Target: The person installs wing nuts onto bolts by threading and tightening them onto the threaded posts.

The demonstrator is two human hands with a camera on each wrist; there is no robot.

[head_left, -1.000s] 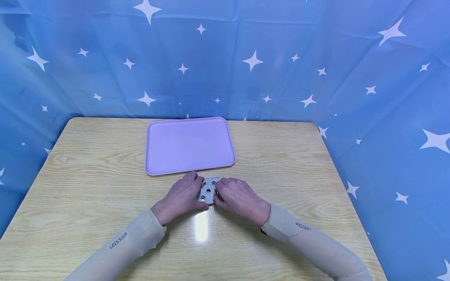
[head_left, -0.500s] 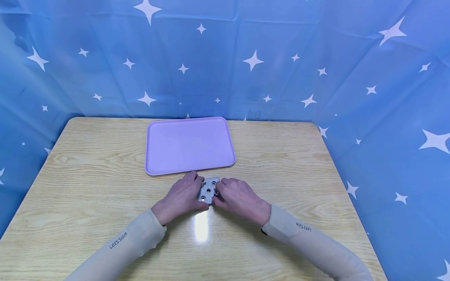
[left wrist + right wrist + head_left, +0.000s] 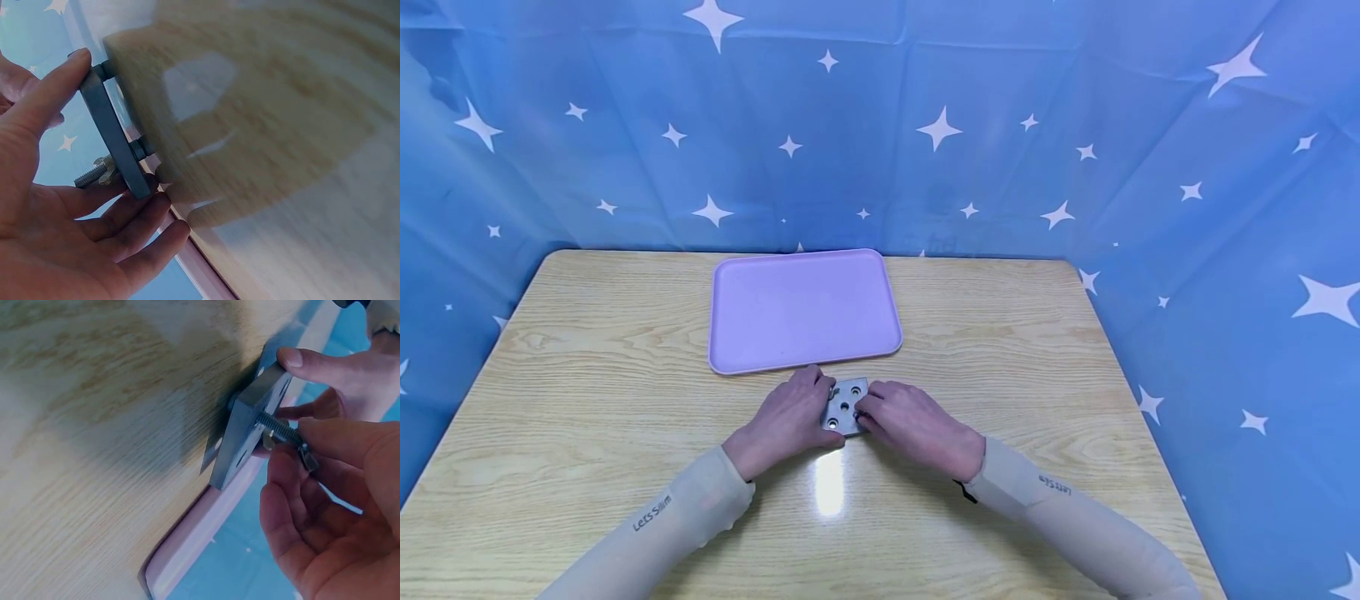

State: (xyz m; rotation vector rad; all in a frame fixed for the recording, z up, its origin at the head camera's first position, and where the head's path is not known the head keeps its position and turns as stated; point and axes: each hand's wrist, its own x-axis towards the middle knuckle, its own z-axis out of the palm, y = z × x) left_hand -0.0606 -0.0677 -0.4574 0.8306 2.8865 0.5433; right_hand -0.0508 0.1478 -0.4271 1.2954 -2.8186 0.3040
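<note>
A small grey metal plate with several round holes lies in front of the tray, raised slightly on bolt heads beneath it. My left hand holds it by the edges, thumb on the near side and fingers at the far side. At the plate's right side, my right hand pinches a wing nut at the tip of an upright threaded bolt. A second bolt, beside the left fingers, carries another wing nut close to the plate. In the head view the right fingers mostly hide their wing nut.
Just beyond the hands, a flat purple tray sits on the wood-grain table. Blue cloth with white stars hangs behind the table and along its sides.
The right fingers have shifted their grip at the bolt, and the right wrist has moved a little to the right. The left hand and plate stay in place.
</note>
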